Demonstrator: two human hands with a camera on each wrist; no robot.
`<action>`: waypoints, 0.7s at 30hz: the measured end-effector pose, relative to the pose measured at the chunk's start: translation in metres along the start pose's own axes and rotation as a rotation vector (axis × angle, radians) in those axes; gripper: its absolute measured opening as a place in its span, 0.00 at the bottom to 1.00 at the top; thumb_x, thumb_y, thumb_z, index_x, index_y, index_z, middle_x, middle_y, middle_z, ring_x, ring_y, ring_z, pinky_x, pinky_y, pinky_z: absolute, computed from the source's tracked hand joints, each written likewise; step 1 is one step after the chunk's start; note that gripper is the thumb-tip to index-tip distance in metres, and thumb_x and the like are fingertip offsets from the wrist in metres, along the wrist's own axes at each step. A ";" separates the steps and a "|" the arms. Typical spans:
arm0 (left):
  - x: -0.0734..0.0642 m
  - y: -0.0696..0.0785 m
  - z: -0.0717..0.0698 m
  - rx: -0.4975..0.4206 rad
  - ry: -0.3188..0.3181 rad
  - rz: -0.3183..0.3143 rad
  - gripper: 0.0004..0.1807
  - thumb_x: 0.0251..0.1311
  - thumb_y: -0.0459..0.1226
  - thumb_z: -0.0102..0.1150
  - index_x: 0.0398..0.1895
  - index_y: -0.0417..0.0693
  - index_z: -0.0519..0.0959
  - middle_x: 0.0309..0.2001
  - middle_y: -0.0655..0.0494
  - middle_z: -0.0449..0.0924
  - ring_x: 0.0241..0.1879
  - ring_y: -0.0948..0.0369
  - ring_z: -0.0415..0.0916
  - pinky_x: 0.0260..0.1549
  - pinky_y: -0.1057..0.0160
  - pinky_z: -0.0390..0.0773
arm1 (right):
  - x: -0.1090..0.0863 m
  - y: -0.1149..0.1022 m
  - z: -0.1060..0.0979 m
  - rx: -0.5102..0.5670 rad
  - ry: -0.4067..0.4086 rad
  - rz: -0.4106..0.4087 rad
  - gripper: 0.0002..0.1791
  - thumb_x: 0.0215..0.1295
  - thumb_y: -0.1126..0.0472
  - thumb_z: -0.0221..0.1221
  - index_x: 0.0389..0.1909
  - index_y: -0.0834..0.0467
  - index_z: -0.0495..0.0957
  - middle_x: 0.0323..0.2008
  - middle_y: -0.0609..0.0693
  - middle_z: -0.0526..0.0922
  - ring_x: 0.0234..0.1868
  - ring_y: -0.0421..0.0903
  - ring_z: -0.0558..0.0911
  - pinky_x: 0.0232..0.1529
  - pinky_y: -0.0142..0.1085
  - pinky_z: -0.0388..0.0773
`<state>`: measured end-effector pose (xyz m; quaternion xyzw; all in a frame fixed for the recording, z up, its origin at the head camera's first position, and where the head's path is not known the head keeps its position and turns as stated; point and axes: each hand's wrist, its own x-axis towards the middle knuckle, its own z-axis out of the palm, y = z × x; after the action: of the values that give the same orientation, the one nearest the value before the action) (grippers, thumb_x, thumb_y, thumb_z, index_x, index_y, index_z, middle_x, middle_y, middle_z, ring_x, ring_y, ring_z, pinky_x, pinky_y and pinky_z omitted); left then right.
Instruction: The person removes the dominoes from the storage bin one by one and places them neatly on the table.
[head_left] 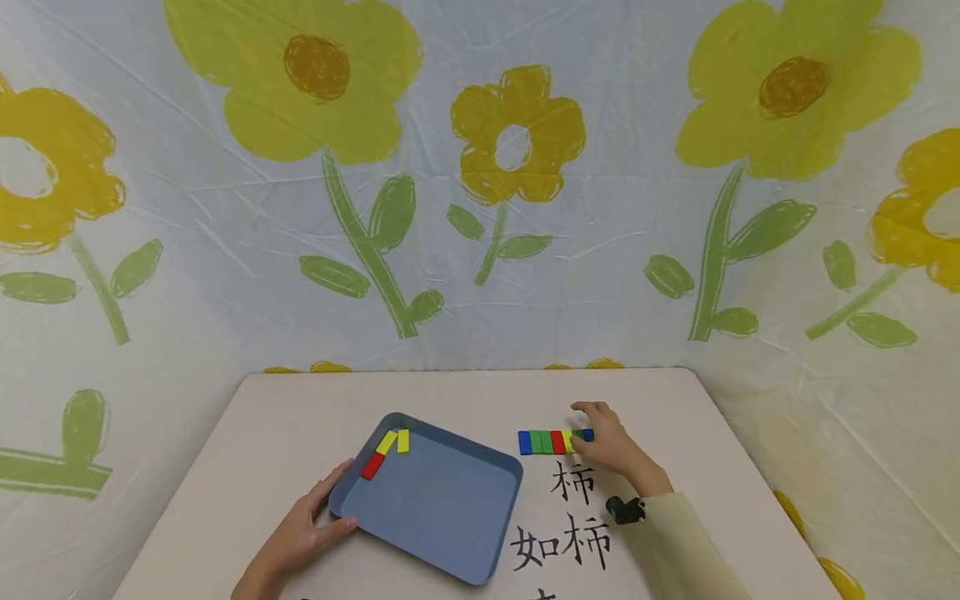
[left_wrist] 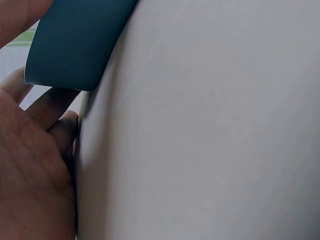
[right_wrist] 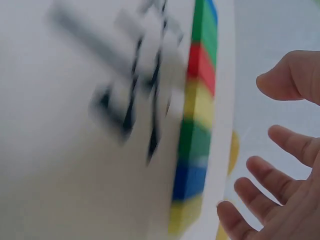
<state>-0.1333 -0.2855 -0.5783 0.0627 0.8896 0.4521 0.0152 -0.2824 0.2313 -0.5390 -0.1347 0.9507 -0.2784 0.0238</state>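
Observation:
My left hand [head_left: 300, 529] grips the left corner of a blue-grey tray [head_left: 431, 508], thumb near the front rim and fingers along the left side. In the left wrist view the tray's dark corner [left_wrist: 75, 50] sits among the fingers. Inside the tray are two yellow blocks [head_left: 403, 441] and a red block [head_left: 372, 466], near its left side. My right hand [head_left: 611, 444] hovers over the right end of a row of coloured blocks [head_left: 546, 442]. Its fingers are spread with nothing between them. The right wrist view shows the row ending in a yellow block [right_wrist: 184, 216], hidden in the head view.
Black brush-written characters [head_left: 573, 537] lie on the pale tabletop [head_left: 465, 392], in front of the row. A dark strapped device [head_left: 625, 510] sits at the right wrist. A flower-printed cloth [head_left: 600, 250] hangs behind and at both sides of the table.

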 end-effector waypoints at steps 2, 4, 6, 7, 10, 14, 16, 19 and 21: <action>-0.001 0.001 0.000 -0.001 0.000 -0.001 0.45 0.61 0.47 0.71 0.80 0.65 0.61 0.79 0.46 0.61 0.65 0.93 0.43 0.63 0.87 0.48 | 0.003 -0.012 0.005 0.029 0.007 -0.042 0.33 0.65 0.58 0.62 0.70 0.61 0.69 0.69 0.68 0.68 0.68 0.68 0.69 0.64 0.67 0.73; -0.001 0.001 0.000 0.017 0.001 -0.007 0.45 0.61 0.48 0.71 0.80 0.64 0.60 0.79 0.46 0.61 0.66 0.92 0.43 0.63 0.86 0.49 | 0.007 -0.025 0.010 0.058 0.018 -0.085 0.32 0.66 0.58 0.62 0.70 0.62 0.69 0.68 0.68 0.69 0.69 0.67 0.69 0.64 0.66 0.73; -0.001 0.002 0.000 0.038 0.003 -0.014 0.45 0.62 0.48 0.71 0.81 0.64 0.60 0.79 0.46 0.62 0.69 0.88 0.45 0.65 0.84 0.50 | 0.010 -0.038 0.015 0.101 0.013 -0.123 0.32 0.67 0.58 0.62 0.71 0.62 0.68 0.69 0.67 0.68 0.69 0.67 0.69 0.63 0.64 0.75; -0.002 0.003 0.000 0.049 0.004 -0.018 0.45 0.62 0.48 0.71 0.81 0.64 0.60 0.79 0.46 0.62 0.70 0.85 0.46 0.65 0.83 0.51 | 0.011 -0.045 0.017 0.121 0.007 -0.143 0.33 0.67 0.58 0.62 0.72 0.62 0.68 0.69 0.66 0.68 0.70 0.66 0.69 0.63 0.63 0.75; -0.002 0.004 -0.001 0.067 0.008 -0.022 0.45 0.62 0.49 0.71 0.81 0.64 0.61 0.79 0.46 0.62 0.72 0.81 0.47 0.65 0.83 0.51 | 0.015 -0.066 0.025 0.157 -0.007 -0.193 0.33 0.68 0.58 0.62 0.73 0.61 0.67 0.70 0.65 0.68 0.70 0.65 0.69 0.63 0.62 0.76; -0.003 0.004 -0.002 0.050 0.012 -0.014 0.45 0.62 0.48 0.71 0.81 0.63 0.61 0.79 0.45 0.62 0.68 0.88 0.44 0.62 0.88 0.47 | 0.020 -0.092 0.037 0.214 -0.010 -0.240 0.33 0.69 0.57 0.63 0.73 0.60 0.67 0.70 0.63 0.68 0.70 0.64 0.70 0.65 0.60 0.75; -0.003 0.004 -0.001 0.033 0.012 -0.009 0.45 0.62 0.48 0.70 0.81 0.62 0.61 0.79 0.44 0.62 0.65 0.91 0.42 0.60 0.90 0.45 | 0.022 -0.103 0.043 0.288 -0.007 -0.256 0.33 0.68 0.58 0.63 0.72 0.60 0.68 0.69 0.61 0.69 0.70 0.64 0.70 0.64 0.60 0.75; -0.003 0.003 -0.001 0.020 0.011 0.002 0.45 0.62 0.47 0.70 0.81 0.62 0.60 0.79 0.43 0.61 0.66 0.91 0.43 0.58 0.92 0.43 | 0.023 -0.117 0.052 0.393 -0.009 -0.267 0.32 0.68 0.59 0.62 0.71 0.59 0.69 0.68 0.60 0.70 0.68 0.64 0.71 0.61 0.60 0.77; -0.002 0.003 0.000 0.025 0.006 0.004 0.45 0.62 0.47 0.70 0.81 0.63 0.60 0.79 0.44 0.61 0.68 0.88 0.44 0.59 0.91 0.43 | 0.023 -0.125 0.057 0.436 -0.007 -0.285 0.32 0.66 0.60 0.62 0.71 0.60 0.69 0.68 0.61 0.70 0.67 0.65 0.71 0.59 0.61 0.77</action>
<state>-0.1305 -0.2837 -0.5763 0.0633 0.8952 0.4410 0.0107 -0.2677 0.0935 -0.5195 -0.2597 0.8397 -0.4767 0.0160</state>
